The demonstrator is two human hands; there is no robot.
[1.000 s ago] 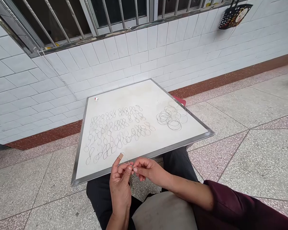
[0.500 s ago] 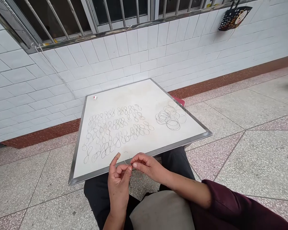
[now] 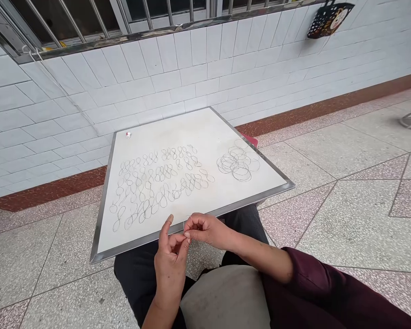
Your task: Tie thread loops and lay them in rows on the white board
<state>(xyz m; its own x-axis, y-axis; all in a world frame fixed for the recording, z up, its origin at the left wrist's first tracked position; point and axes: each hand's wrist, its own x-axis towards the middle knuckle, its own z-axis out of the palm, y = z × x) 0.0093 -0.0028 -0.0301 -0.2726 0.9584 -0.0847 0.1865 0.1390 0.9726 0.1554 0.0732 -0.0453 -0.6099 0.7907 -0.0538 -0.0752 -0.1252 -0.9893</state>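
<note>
A white board with a metal rim (image 3: 99,228) rests on my lap. Rows of thin wire figure-eight loops (image 3: 157,185) cover its left and middle. A pile of round wire rings (image 3: 238,162) lies at its right. My left hand (image 3: 171,260) and my right hand (image 3: 205,230) meet just past the board's near edge. Between their fingertips they pinch one thin wire piece (image 3: 187,225), which bends up in a small arc.
A white tiled wall (image 3: 192,68) with a barred window stands behind the board. A small red-and-white object (image 3: 128,135) lies at the board's far left corner. A dark dotted bag (image 3: 329,20) hangs at top right. Speckled floor tiles surround me.
The view has shifted, so the board sits slightly further left and higher. My hands stay together on the wire, and its loop looks smaller and tighter than a second ago.
</note>
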